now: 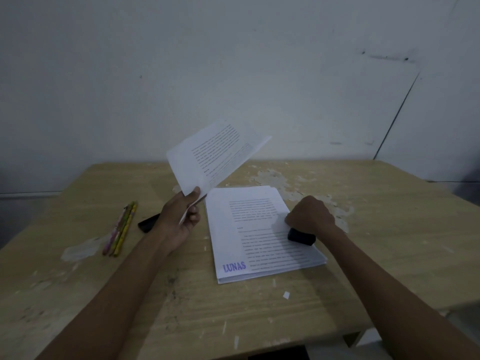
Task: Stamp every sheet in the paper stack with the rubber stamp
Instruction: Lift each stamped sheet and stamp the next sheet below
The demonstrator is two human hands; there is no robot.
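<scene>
Between stamps: the left hand pinches a lifted sheet clear of the paper stack, whose top page bears a "LUNAS" mark, while the right hand grips the rubber stamp on the stack, probably awaiting an unstamped page.

"LUNAS", purple stamp mark, top sheet near-left corner.
</scene>
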